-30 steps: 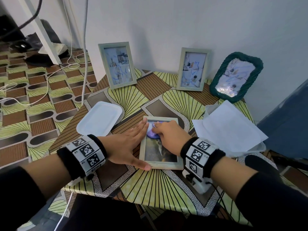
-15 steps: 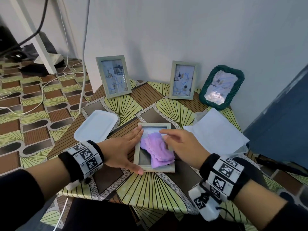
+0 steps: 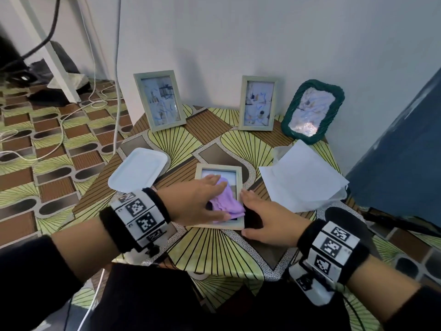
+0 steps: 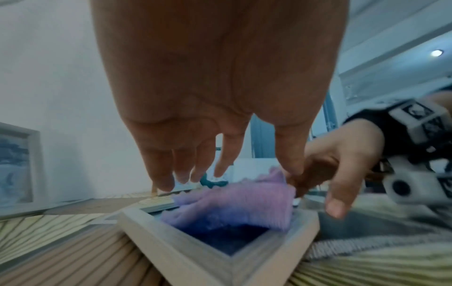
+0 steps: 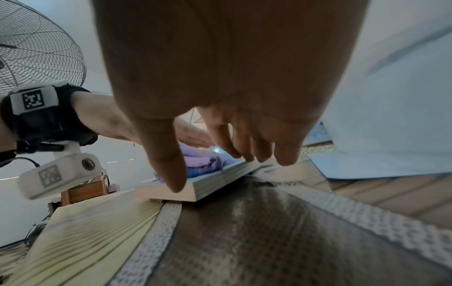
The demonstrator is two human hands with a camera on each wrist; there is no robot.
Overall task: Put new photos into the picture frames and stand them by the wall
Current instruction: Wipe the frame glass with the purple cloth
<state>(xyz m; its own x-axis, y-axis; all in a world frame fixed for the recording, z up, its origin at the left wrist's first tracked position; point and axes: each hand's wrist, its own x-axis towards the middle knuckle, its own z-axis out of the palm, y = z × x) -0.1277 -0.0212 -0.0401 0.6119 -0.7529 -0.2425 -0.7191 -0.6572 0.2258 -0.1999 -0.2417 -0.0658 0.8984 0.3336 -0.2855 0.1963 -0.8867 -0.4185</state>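
Head view: the wooden picture frame [image 3: 219, 195] is lying flat mid-table, twelve o'clock of the person. The left hand [image 3: 191, 204] is reaching, fingers straight, over the purple cloth [image 3: 226, 201]; the right hand [image 3: 267, 222] is bracing its three o'clock edge, fingers relaxed.

Left wrist view: fingertips [image 4: 168, 185] are hovering just above the soft cloth [image 4: 234, 205].

Right wrist view: the frame [image 5: 215, 181] is looking rigid and light, its glass probably fragile, so edges are the best hold.

A frame [image 3: 218, 196] is lying flat near the middle of the desk [image 3: 214, 249], with a cloth [image 3: 226, 203] lying on its glass. The left hand [image 3: 194, 203] is resting over the frame's left side and on the cloth; the right hand [image 3: 267, 223] is sitting just right of the frame, fingertips at its right edge. A tray [image 3: 138, 170] is lying to the left of the frame, a stack of paper sheets [image 3: 301, 177] to the right. Behind, three frames are standing against the wall [image 3: 238, 39]: one at the left [image 3: 159, 100], one in the middle [image 3: 259, 103], one at the right [image 3: 312, 110].
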